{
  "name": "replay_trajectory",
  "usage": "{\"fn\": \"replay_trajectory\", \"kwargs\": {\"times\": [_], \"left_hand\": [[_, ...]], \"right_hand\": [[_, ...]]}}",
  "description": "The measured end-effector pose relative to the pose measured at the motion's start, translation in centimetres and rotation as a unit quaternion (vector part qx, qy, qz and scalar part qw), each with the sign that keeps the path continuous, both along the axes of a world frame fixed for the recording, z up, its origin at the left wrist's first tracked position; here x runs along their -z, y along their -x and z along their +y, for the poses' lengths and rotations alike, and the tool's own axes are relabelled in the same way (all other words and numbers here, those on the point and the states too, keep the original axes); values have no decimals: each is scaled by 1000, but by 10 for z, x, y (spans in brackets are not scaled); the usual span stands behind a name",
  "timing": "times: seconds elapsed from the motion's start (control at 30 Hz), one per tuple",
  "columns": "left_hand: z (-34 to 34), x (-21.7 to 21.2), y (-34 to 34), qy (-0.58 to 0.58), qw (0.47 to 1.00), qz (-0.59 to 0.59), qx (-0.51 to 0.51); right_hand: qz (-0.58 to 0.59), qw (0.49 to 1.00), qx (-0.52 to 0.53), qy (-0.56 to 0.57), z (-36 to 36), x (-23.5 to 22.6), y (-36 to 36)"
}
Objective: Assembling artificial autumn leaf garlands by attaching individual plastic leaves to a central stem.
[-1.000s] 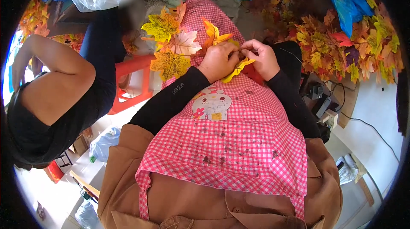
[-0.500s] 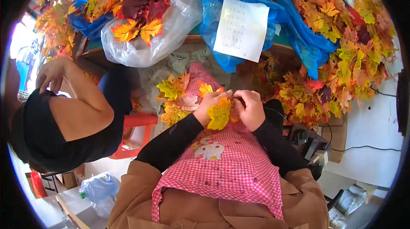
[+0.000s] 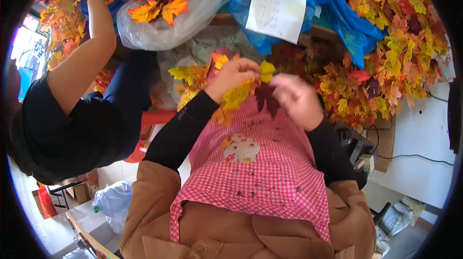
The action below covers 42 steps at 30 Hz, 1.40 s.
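Note:
Above my lap, my left hand (image 3: pixel 235 80) is closed on a spray of artificial maple leaves. A yellow leaf (image 3: pixel 237 97) hangs below its palm, and orange and yellow leaves (image 3: pixel 190 74) spread out to its left. Just past its fingertips are a small yellow leaf (image 3: pixel 267 71) and a dark maroon leaf (image 3: pixel 266 98). My right hand (image 3: pixel 301 103) is beside these two leaves, its fingers smeared by motion, so whether it grips anything is unclear. Beneath both hands lies a pink checked apron (image 3: pixel 279 177).
Ahead are a clear plastic bag (image 3: pixel 159 34) with leaves and a blue bag (image 3: pixel 241 8) carrying a paper sheet (image 3: pixel 277 5). Leaf heaps (image 3: pixel 386 80) fill the right side. At left a co-worker's arm (image 3: pixel 84 63) reaches toward leaves; a red stool (image 3: pixel 153 117) stands near them.
Both my hands have moved up and away from me, and the right has parted from the left. A maroon leaf now shows between them. The co-worker's arm has stretched forward to the leaves.

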State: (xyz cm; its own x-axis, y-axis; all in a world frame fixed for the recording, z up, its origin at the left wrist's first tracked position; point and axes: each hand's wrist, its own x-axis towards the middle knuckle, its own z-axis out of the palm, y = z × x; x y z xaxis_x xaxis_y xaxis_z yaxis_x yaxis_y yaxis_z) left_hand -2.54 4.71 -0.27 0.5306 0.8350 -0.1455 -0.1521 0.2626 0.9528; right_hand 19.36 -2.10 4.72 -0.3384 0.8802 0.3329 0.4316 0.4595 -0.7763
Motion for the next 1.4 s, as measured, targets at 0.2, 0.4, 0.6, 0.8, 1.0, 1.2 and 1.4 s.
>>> {"fn": "replay_trajectory", "kwargs": {"times": [0.2,0.4,0.6,0.8,1.0,1.2,1.4], "left_hand": [[-1,-9,-1,-39,999,6,-5],[-2,-5,5,-67,996,-42,-40],[-16,-24,-10,-342,887,292,-105],[-26,-32,-34,-571,702,381,-188],[-25,-20,-43,-471,804,337,-134],[-26,-19,-45,-437,802,379,-151],[-15,-3,-37,-301,894,293,-159]], "right_hand": [[-39,995,40,-83,38,-3,-21],[-30,997,-16,63,42,9,-8],[41,987,-2,157,53,10,-15],[4,987,12,157,54,15,-15],[-16,995,10,98,47,20,-15],[-157,961,111,-201,32,12,-1],[-83,994,31,-57,-8,34,21]]}}
